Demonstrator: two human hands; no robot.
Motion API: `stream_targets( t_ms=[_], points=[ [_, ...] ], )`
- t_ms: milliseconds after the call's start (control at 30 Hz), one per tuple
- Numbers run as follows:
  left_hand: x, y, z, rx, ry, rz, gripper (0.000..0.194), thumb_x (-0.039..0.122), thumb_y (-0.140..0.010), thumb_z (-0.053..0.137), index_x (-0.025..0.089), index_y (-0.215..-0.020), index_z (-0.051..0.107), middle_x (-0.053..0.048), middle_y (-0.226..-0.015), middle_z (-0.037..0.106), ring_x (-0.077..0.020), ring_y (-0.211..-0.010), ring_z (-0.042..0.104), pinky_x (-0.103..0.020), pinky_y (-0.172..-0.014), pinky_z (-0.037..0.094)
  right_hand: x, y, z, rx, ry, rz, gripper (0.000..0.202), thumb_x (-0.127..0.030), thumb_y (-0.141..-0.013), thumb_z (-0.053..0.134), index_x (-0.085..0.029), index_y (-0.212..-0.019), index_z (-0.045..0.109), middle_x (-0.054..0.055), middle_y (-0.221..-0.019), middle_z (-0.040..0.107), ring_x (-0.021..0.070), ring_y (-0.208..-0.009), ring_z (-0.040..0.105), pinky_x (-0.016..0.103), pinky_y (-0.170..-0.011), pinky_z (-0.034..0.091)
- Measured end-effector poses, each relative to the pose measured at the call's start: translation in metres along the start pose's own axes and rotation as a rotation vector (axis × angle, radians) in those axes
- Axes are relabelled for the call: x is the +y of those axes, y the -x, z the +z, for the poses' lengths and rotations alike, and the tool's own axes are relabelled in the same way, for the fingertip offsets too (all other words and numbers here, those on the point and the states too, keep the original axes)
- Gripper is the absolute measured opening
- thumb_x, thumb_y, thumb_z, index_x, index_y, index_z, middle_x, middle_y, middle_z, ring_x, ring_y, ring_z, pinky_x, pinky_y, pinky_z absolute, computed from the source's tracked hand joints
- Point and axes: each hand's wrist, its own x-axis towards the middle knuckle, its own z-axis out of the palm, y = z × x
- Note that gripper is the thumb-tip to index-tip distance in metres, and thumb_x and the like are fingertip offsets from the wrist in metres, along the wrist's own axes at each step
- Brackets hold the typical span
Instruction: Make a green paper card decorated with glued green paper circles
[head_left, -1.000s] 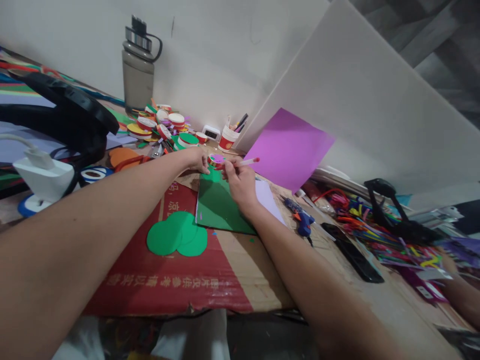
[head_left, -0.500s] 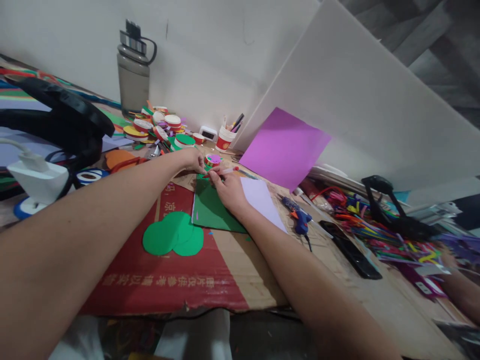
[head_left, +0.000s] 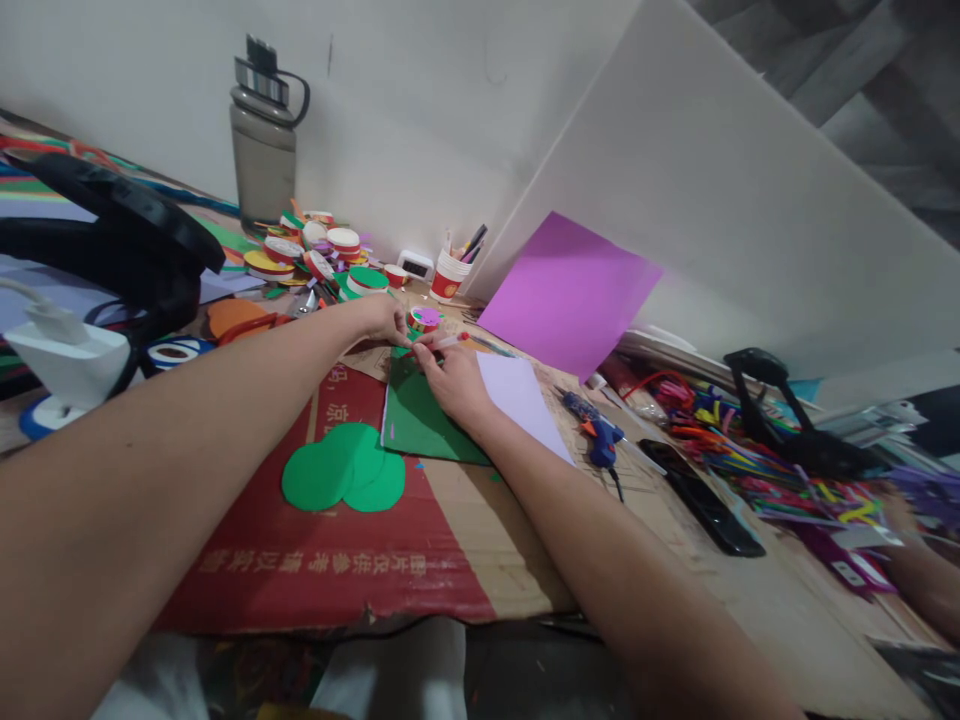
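At the far edge of a dark green sheet [head_left: 420,412], my two hands meet fingertip to fingertip. My right hand [head_left: 450,378] is closed around a pen [head_left: 454,341] with a clear barrel and a red end, its tip low between the hands. Just left of it, my left hand [head_left: 388,322] has its fingers pinched together near a bright green bit; what they hold is hidden. Several bright green paper circles [head_left: 319,476] overlap on the red printed cardboard [head_left: 300,580] closer to me. A pale lilac sheet [head_left: 521,405] lies partly under the green one.
Beyond my hands are a small round box [head_left: 424,319], a paper cup of pens [head_left: 450,275] and a pile of paper-topped discs [head_left: 345,243]. To the right lie a blue glue gun [head_left: 598,430] and a black phone [head_left: 701,498]. Another person's arm [head_left: 919,570] shows far right.
The view has shifted very slightly. My right hand and the pen have moved a little to the left; my left hand stays in nearly the same place.
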Motion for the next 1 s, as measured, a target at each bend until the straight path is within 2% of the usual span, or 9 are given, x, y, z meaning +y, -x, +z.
stream_targets(
  t_ms=[100,367,500,667,900,1000],
  points=[
    [0.003,0.002,-0.002,-0.039,-0.079,-0.054,0.02,0.04,-0.061,0.074,0.021,-0.068,0.072,0.003,-0.058,0.063,-0.0115,-0.062,0.05,-0.021,-0.058,0.032,-0.001,0.0,0.0,-0.001,0.007,0.014,0.022,-0.033,-0.091,0.046,-0.02,-0.088,0.063,0.002,-0.079,0.067,0.0177,-0.079,0.062,0.031,-0.083,0.046],
    [0.01,0.008,-0.005,-0.039,-0.092,-0.057,0.022,0.039,-0.063,0.074,0.018,-0.07,0.072,0.003,-0.063,0.064,-0.0119,-0.064,0.051,-0.022,-0.058,0.032,-0.003,0.0,-0.003,0.018,0.007,0.075,0.022,-0.028,-0.089,0.044,-0.021,-0.077,0.062,0.002,-0.07,0.064,0.0181,-0.071,0.06,0.031,-0.076,0.045],
    [0.008,0.006,-0.003,-0.031,-0.073,-0.057,0.021,0.04,-0.062,0.074,0.019,-0.067,0.071,0.004,-0.057,0.061,-0.0109,-0.06,0.049,-0.021,-0.057,0.031,0.001,-0.001,-0.002,0.042,-0.007,0.108,0.023,-0.029,-0.088,0.045,-0.021,-0.075,0.062,0.001,-0.066,0.063,0.0178,-0.066,0.059,0.031,-0.072,0.045],
    [0.005,0.004,-0.002,-0.018,-0.083,-0.034,0.023,0.041,-0.06,0.074,0.019,-0.066,0.07,0.004,-0.06,0.063,-0.01,-0.061,0.049,-0.02,-0.057,0.032,0.005,-0.002,-0.002,0.055,-0.009,0.151,0.026,-0.031,-0.087,0.045,-0.019,-0.074,0.064,0.002,-0.062,0.062,0.0166,-0.06,0.057,0.03,-0.067,0.045],
    [0.008,0.004,-0.001,0.005,-0.055,-0.077,0.02,0.037,-0.059,0.075,0.019,-0.059,0.067,0.005,-0.053,0.059,-0.0095,-0.056,0.046,-0.021,-0.054,0.03,0.012,-0.003,-0.003,0.123,-0.055,0.221,0.025,-0.029,-0.083,0.044,-0.02,-0.066,0.06,0.0,-0.058,0.059,0.015,-0.056,0.054,0.028,-0.063,0.045],
    [0.006,0.003,-0.001,-0.001,-0.065,-0.04,0.02,0.039,-0.059,0.075,0.02,-0.06,0.068,0.005,-0.049,0.057,-0.0093,-0.054,0.045,-0.021,-0.053,0.029,0.015,-0.004,-0.003,0.152,-0.084,0.25,0.024,-0.028,-0.081,0.046,-0.02,-0.063,0.06,-0.001,-0.056,0.058,0.0147,-0.056,0.054,0.028,-0.063,0.046]
  ],
)
